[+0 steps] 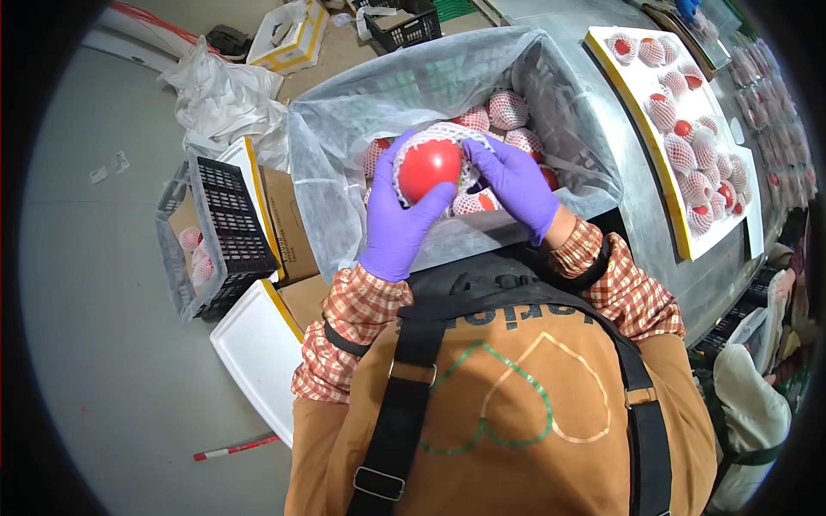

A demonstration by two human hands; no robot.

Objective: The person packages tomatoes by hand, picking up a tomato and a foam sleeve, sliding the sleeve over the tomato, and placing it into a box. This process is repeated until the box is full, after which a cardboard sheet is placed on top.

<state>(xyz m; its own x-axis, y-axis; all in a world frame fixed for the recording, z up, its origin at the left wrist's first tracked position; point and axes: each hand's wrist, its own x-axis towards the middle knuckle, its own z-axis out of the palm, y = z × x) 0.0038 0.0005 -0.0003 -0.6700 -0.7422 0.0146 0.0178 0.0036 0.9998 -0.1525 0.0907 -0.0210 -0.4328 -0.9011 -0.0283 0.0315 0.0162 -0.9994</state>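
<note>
In purple gloves, both my hands are over a crate lined with translucent film (pixel 335 112). My left hand (pixel 397 211) cups a smooth, round red fruit (pixel 430 169), its thumb resting across the lower front. A white foam net (pixel 443 132) wraps around the fruit's upper edge and right side. With my right hand (pixel 520 185), I pinch the net's edge on the fruit's right side. Below and behind lie several more red fruits in foam nets (pixel 508 110), partly hidden by my hands.
To the right, a white foam tray with a yellow side (pixel 641 112) holds many netted fruits on a metal table (pixel 602 86). A black crate (pixel 225 224) and a white lid (pixel 254 348) are at left. Another person's sleeve (pixel 748 396) shows at lower right.
</note>
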